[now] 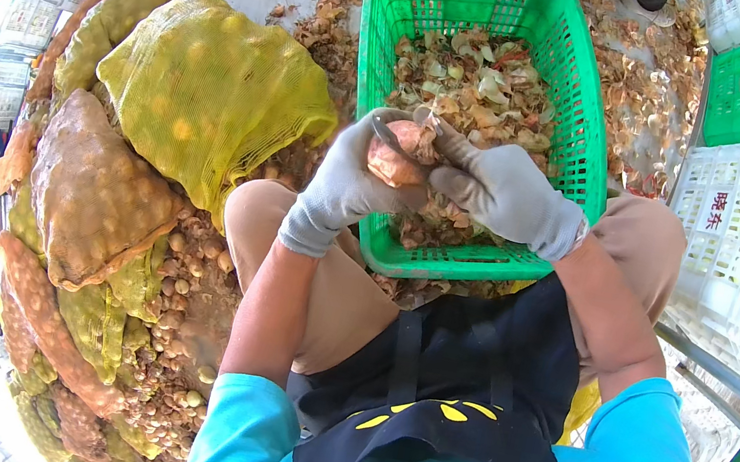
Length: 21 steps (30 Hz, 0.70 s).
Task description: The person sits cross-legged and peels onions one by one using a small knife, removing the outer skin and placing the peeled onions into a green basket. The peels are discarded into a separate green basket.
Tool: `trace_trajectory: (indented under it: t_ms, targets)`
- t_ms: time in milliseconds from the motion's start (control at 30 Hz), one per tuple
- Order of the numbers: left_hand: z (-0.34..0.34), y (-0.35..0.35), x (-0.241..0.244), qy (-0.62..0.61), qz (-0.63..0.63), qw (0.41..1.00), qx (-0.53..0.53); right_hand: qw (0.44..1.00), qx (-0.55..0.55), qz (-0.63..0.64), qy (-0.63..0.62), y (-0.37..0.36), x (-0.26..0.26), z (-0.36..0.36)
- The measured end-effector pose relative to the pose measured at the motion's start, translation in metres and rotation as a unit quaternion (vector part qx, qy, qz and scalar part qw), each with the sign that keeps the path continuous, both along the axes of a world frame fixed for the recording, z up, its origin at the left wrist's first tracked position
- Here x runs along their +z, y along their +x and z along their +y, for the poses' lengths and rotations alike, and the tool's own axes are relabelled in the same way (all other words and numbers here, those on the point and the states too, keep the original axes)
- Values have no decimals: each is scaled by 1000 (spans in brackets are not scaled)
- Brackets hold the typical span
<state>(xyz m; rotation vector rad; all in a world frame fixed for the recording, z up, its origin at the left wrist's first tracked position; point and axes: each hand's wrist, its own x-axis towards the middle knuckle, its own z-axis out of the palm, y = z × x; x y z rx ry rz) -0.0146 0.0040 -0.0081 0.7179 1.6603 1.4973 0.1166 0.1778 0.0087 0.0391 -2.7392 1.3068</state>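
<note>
My gloved left hand (pixel 358 170) is wrapped around an onion (pixel 395 170) with reddish-brown dry skin. Across the onion's face lies a narrow, dark, curved blade (pixel 396 143), apparently of a small knife. It runs into the fingers of my gloved right hand (pixel 496 186), where its handle is hidden. My right fingertips also touch the loose papery skin at the onion's right side. Both hands are above the near part of a green plastic crate (pixel 586 150), which stands between my knees. Onion skins (pixel 491 89) and trimmings cover the crate's bottom.
Full mesh sacks of onions, a yellow one (pixel 209 91) and a brownish one (pixel 102 191), lie to the left. Loose onions (pixel 182 287) are scattered beside my left leg. White plastic crates (pixel 732 243) stand at the right, by a metal rail (pixel 723 375). A person's shoe (pixel 647 9) shows beyond the crate.
</note>
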Motion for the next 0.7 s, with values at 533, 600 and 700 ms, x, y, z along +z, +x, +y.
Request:
trace_trajectory:
  t_ms: [533,600,700]
  targets:
    - [-10,-3,9,6,18,1000,-2,838,-86,-161,-515,-7,15,-26]
    - [-8,-2,6,68,56,996,0,734,-158,-170,-639,-11,14,-24]
    - [-12,-9,1,149,6,989,16,685,-265,-49,-676,-22,0,23]
